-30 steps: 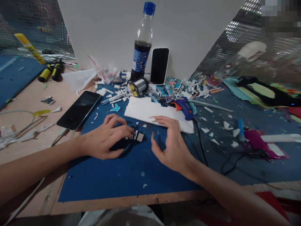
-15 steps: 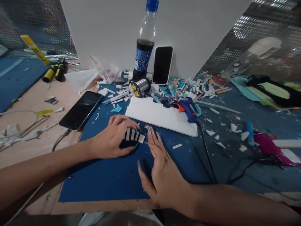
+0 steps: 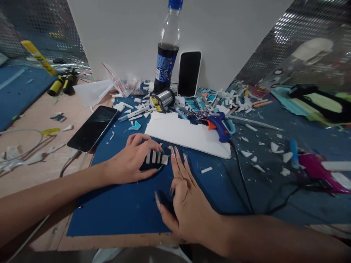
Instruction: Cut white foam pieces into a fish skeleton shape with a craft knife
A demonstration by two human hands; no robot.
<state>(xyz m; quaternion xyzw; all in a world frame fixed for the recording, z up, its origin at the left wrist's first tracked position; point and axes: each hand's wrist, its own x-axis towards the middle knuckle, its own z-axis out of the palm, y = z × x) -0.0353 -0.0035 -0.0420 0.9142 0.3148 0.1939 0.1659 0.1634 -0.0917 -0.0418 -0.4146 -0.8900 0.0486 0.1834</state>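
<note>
My left hand [image 3: 134, 157] rests on the blue cutting mat [image 3: 117, 208], thumb and fingers curved around a row of small white strips [image 3: 154, 157]. The strips lie side by side with dark gaps, bracketed between thumb and fingertips; the row's left part is hidden under the hand. My right hand [image 3: 189, 197] lies just to the right, empty. Its long-nailed fingers stretch forward, one finger is bent inward, and the thumb stands apart. The forward fingertips are close to the row's right end; whether they touch it I cannot tell. A loose white strip [image 3: 206, 170] lies further right.
Ahead lie a white foam board [image 3: 186, 133] and a blue glue gun [image 3: 219, 126] with its cord. Behind are a wire spool [image 3: 163, 100], a cola bottle [image 3: 166, 62], an upright phone [image 3: 189, 75] and white scraps. Another phone [image 3: 93, 128] lies left.
One finger of my right hand has bent inward and its thumb has shifted left. My left hand keeps nearly the same place around the strips.
</note>
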